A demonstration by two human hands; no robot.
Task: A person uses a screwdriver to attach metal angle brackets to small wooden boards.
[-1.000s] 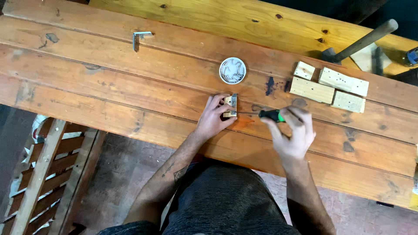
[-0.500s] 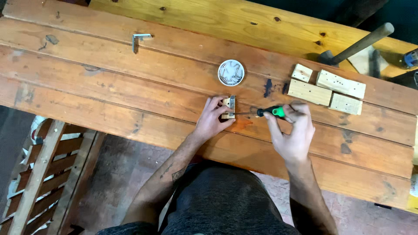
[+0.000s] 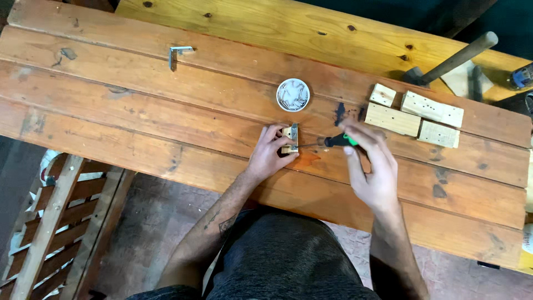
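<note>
Standing by the wooden workbench (image 3: 139,111), I see one view, from above. The left hand (image 3: 270,157) is clamped on a small wood block (image 3: 288,139) with a metal bracket, pinning it to the planks. The right hand (image 3: 373,172) is closed around a green-handled screwdriver (image 3: 332,141), tip at the block. Since a moment ago the handle has turned in the fingers while the block stayed put, so the screw seems to be going in. A round dish of screws (image 3: 293,94) sits just behind.
</note>
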